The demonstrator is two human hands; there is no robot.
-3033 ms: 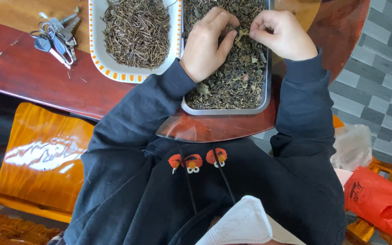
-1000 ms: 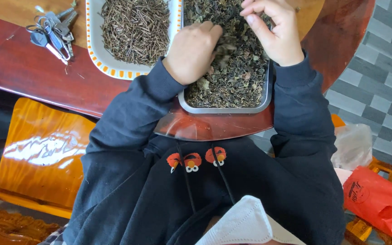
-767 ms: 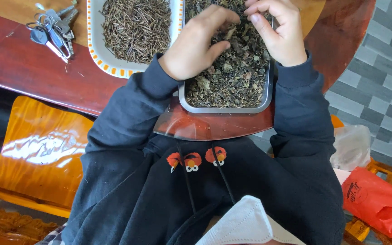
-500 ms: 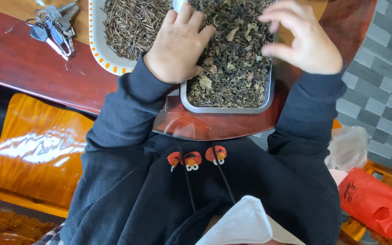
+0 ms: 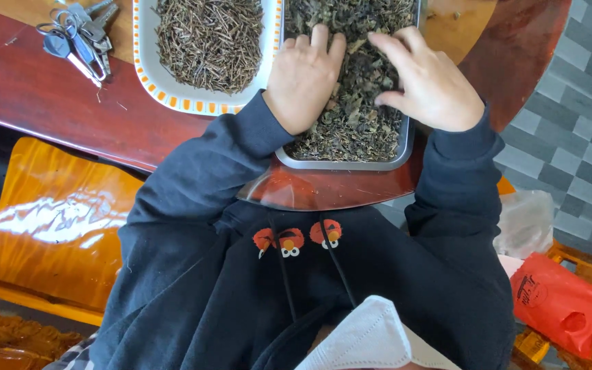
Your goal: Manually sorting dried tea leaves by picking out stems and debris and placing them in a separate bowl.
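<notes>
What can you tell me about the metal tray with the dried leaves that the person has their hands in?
The metal tray is a shallow, grey rectangular pan with rounded corners and a thin raised rim. It sits flat on the reddish wooden table, near its edge, beside a white dish. Its far end runs out of view. Dark dried leaves fill it. The left hand and right hand both rest palm down on the leaves.

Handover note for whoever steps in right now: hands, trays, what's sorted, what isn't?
Left hand: flat, palm down on the dried dark leaves in the rectangular metal tray.
Right hand: fingers spread over the same leaves, gripping nothing visible.
White oblong tray with orange-dashed rim beside it holds thin brown stems.
Bunch of keys lies on the red-brown wooden table.
Done: a pile of stems set apart. Left: plenty of leaves in the metal tray.
</notes>
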